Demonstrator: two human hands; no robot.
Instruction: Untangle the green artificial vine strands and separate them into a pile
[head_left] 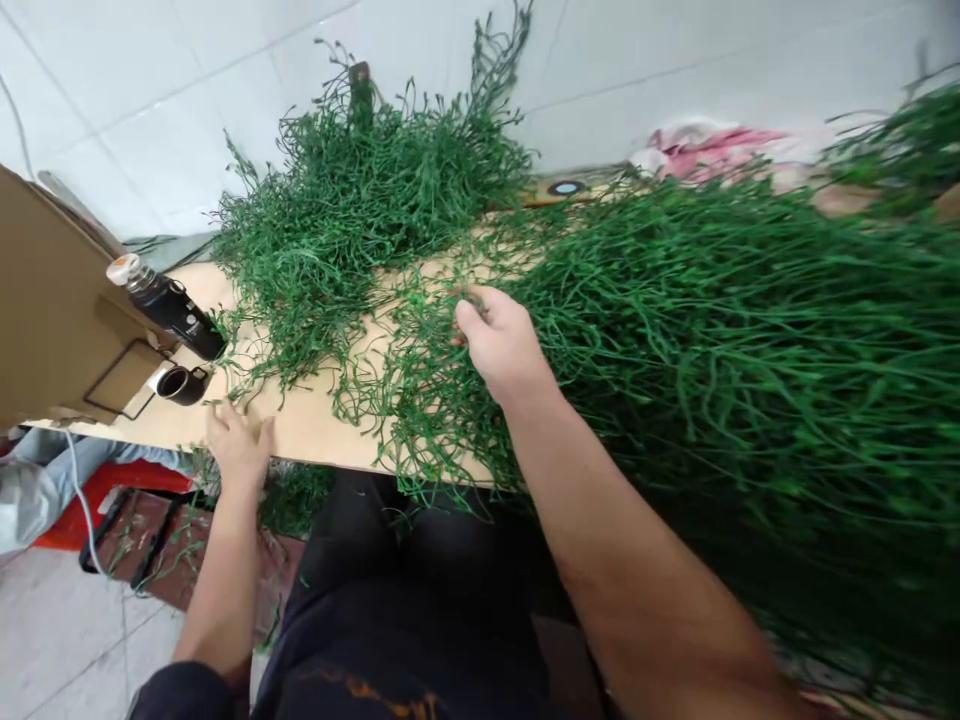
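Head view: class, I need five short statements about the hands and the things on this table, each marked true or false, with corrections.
1. The right hand is among the green stems, fingers curled. True.
2. The left hand grips the bottle. False: it is apart from the bottle, near the table's front edge.
3. The mug is beside the bottle. True.
4. The mug is white. False: it is dark.
5. The cardboard box is at the picture's right. False: it is at the left.

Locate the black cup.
At the left of the head view, the black cup sits on the table, beside the black bottle, near the left hand.
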